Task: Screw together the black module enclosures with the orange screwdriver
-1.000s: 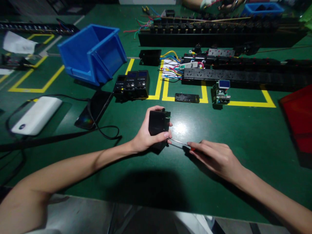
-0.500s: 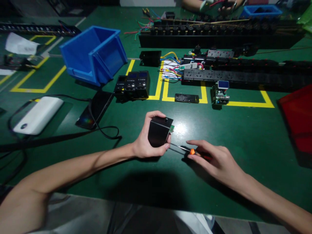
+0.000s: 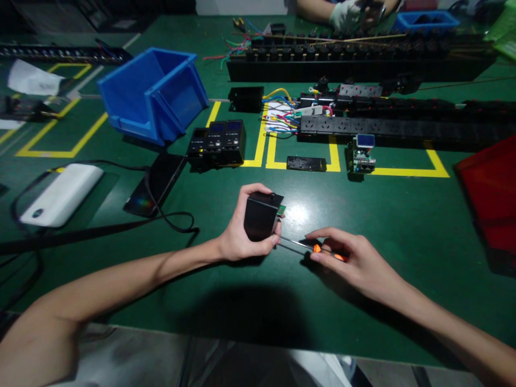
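Two bare hands work above the green bench [image 3: 226,285]: the left hand [image 3: 245,231] grips a black box-shaped housing [image 3: 261,216] between thumb and fingers, and the right hand [image 3: 350,258] holds an orange-and-black-handled screwdriver [image 3: 317,249]. The housing lies left of the right hand, the screwdriver's metal shaft reaching its lower right side.

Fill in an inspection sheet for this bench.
Surface: green table with yellow tape outlines; liquid, nothing seen.
Things: black housing with green board protruding; screwdriver points at its lower edge, tip contact unclear.
Clutter: white device, phone, tilted blue bin.
Hands: left grips the housing; right holds the screwdriver.
Cables: thick black cable at left; coloured wires beside the socket strip.
Surroundings: another person's gloved hand at the far side; red bin at right.
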The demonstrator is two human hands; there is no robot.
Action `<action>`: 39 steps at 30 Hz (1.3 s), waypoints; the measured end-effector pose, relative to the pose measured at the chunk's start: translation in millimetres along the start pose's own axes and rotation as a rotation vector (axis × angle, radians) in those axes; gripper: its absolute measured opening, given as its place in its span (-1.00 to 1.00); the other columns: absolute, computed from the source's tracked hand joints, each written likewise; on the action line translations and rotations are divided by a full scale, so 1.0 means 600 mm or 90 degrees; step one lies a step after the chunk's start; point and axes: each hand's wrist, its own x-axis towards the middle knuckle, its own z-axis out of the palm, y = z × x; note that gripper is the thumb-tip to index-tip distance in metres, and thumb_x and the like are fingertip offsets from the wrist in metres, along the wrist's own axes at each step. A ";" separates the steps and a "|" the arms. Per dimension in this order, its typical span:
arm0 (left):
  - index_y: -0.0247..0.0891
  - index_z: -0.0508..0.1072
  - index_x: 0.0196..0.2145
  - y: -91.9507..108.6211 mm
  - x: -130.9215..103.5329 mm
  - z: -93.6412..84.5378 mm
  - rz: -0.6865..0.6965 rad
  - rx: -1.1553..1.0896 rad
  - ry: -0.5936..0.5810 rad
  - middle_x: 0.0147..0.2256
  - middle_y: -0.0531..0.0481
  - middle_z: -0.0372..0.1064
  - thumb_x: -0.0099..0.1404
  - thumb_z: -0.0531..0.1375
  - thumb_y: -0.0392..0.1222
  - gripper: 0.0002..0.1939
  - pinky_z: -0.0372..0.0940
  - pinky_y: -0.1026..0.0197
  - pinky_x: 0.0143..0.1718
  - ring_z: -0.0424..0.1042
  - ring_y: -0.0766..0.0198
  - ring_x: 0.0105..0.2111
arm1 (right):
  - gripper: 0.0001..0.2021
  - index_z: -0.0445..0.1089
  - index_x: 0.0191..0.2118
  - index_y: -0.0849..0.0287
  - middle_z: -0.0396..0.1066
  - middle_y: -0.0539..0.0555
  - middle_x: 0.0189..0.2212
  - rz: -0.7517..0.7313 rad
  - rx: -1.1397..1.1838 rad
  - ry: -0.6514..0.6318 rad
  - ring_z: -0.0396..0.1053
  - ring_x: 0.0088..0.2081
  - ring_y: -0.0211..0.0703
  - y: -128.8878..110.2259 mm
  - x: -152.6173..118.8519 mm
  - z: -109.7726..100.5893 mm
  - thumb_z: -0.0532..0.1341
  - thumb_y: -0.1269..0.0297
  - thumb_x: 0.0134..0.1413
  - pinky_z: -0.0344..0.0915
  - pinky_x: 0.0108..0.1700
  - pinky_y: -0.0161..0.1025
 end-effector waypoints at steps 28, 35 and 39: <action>0.01 0.02 0.17 -0.004 -0.001 -0.008 -0.089 -0.110 0.049 -0.09 -0.09 0.32 0.31 0.24 -0.10 -0.42 0.54 0.03 -0.34 0.51 0.21 -0.31 | -0.85 0.57 -0.21 0.14 0.63 0.09 -0.29 -0.145 -0.049 0.131 0.59 -0.33 -0.11 -0.009 -0.004 -0.024 0.39 0.26 0.08 0.53 -0.24 -0.24; -0.02 0.06 0.14 -0.002 0.001 -0.002 -0.066 -0.083 0.076 -0.12 -0.05 0.31 0.29 0.27 -0.12 -0.42 0.54 0.11 -0.36 0.51 0.28 -0.35 | -0.86 0.56 -0.23 0.16 0.63 0.10 -0.30 -0.131 -0.039 0.130 0.59 -0.32 -0.11 -0.008 -0.006 -0.023 0.39 0.26 0.08 0.53 -0.24 -0.25; -0.01 0.06 0.14 -0.003 0.000 -0.001 -0.042 -0.051 0.072 -0.13 -0.04 0.32 0.31 0.26 -0.11 -0.44 0.54 0.12 -0.36 0.51 0.28 -0.34 | -0.85 0.57 -0.25 0.16 0.63 0.12 -0.29 -0.105 -0.012 0.122 0.59 -0.31 -0.08 -0.012 -0.007 -0.023 0.40 0.24 0.06 0.53 -0.25 -0.23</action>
